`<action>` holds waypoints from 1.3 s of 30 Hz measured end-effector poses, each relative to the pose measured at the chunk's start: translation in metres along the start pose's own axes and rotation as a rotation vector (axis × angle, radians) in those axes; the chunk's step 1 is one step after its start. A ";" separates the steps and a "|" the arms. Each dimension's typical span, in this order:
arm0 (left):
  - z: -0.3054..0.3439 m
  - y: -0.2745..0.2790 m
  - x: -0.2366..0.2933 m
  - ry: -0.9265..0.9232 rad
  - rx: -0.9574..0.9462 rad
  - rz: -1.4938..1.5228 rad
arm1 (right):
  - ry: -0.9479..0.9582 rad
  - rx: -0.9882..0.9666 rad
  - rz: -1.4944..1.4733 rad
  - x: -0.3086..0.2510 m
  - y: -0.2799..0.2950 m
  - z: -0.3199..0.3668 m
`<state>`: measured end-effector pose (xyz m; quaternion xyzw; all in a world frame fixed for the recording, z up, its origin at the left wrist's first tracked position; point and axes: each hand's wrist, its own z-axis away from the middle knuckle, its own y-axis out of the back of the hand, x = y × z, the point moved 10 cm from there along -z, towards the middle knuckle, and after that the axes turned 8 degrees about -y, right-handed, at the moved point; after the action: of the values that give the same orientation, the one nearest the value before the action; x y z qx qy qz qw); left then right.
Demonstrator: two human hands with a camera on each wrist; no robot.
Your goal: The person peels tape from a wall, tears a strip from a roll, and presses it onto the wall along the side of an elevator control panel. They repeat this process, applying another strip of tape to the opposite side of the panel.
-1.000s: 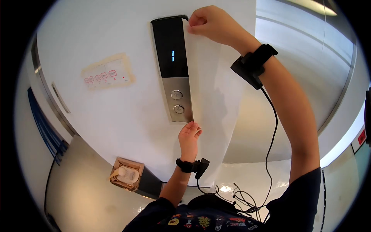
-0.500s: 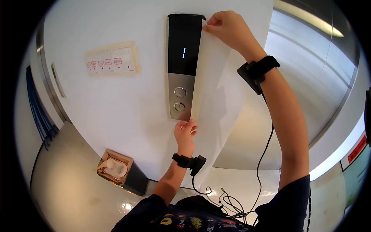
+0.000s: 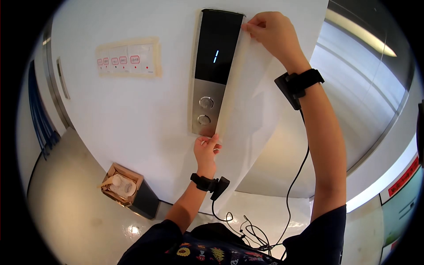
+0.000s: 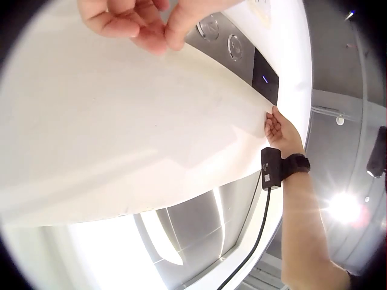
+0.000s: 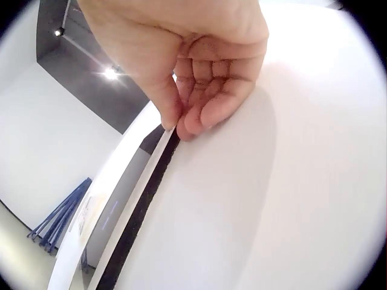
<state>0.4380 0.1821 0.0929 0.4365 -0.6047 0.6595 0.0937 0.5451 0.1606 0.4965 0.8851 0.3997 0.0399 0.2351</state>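
An elevator call panel (image 3: 213, 48) with a black display and two round buttons is set in a white wall. A pale strip of masking tape (image 3: 232, 73) runs along the panel's right edge. At the panel's upper right corner, my right hand (image 3: 278, 39) pinches the strip's top between thumb and fingertips, also seen in the right wrist view (image 5: 199, 66). My left hand (image 3: 205, 154) pinches the strip's lower end just under the panel, its other fingers loosely curled. More tape (image 3: 194, 92) borders the panel's left side.
To the left, a labelled switch plate (image 3: 128, 59) has a tape border. Below stands a dark bin (image 3: 145, 198) with a plastic cup in its top. A metal elevator door (image 3: 357, 84) lies on the right. Wrist-camera cables (image 3: 260, 238) hang in front of the body.
The head view has shifted, so the panel appears farther right. The strip, edge-on and overlapping the panel's right edge before, now shows its face beside that edge. Both hands keep their pinch.
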 end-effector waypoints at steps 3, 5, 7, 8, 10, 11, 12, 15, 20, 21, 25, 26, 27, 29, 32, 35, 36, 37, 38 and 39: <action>0.002 0.002 0.003 -0.037 0.002 0.001 | 0.008 -0.001 0.010 0.001 0.001 0.000; 0.000 0.003 0.007 -0.073 -0.003 0.005 | 0.032 0.002 -0.020 0.005 -0.003 -0.002; 0.005 0.001 0.013 -0.113 -0.021 0.018 | 0.008 -0.021 -0.010 0.008 -0.006 -0.003; 0.007 0.001 0.015 -0.129 -0.021 0.015 | -0.004 -0.032 -0.005 0.008 -0.007 -0.003; 0.009 0.002 0.018 -0.164 -0.020 0.009 | -0.007 -0.053 -0.039 0.012 -0.009 -0.003; 0.009 0.003 0.019 -0.176 -0.020 0.014 | -0.009 -0.065 -0.055 0.014 -0.010 -0.003; 0.009 0.004 0.019 -0.189 -0.021 0.019 | -0.016 -0.073 -0.077 0.016 -0.011 -0.003; 0.009 0.005 0.020 -0.211 -0.027 0.039 | -0.041 -0.107 -0.134 0.020 -0.014 -0.004; 0.015 -0.001 0.022 -0.246 -0.042 -0.019 | -0.089 -0.155 -0.278 0.027 -0.021 -0.005; 0.017 -0.001 0.022 -0.260 -0.043 -0.029 | -0.091 -0.172 -0.258 0.027 -0.022 -0.005; 0.018 0.000 0.026 -0.297 -0.016 -0.023 | -0.087 -0.180 -0.165 0.015 -0.016 -0.003; 0.016 0.000 0.025 -0.287 -0.016 -0.021 | -0.084 -0.171 -0.139 0.010 -0.015 -0.001; 0.013 -0.001 0.025 -0.277 -0.014 -0.018 | -0.122 -0.142 -0.106 0.009 -0.010 -0.002; 0.006 0.000 0.020 -0.235 -0.013 -0.019 | -0.198 -0.086 -0.043 0.002 0.000 -0.002; 0.003 0.000 0.014 -0.214 0.000 -0.023 | -0.153 -0.052 -0.026 0.001 -0.001 -0.002; 0.001 0.002 0.012 -0.213 0.003 0.009 | -0.109 -0.024 -0.010 -0.003 0.000 -0.001; 0.000 0.001 0.011 -0.211 0.001 0.009 | -0.107 -0.022 -0.003 -0.003 0.000 -0.001; 0.000 0.000 0.010 -0.211 -0.003 0.010 | -0.103 -0.019 0.004 -0.005 0.001 -0.001; -0.001 0.000 0.010 -0.211 -0.006 0.011 | -0.098 -0.015 0.011 -0.006 0.002 -0.001; -0.001 0.001 0.009 -0.205 -0.005 0.016 | -0.087 -0.005 0.021 -0.007 0.002 0.000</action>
<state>0.4315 0.1793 0.0988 0.4967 -0.6163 0.6105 0.0270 0.5414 0.1543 0.4984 0.8894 0.3798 0.0048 0.2543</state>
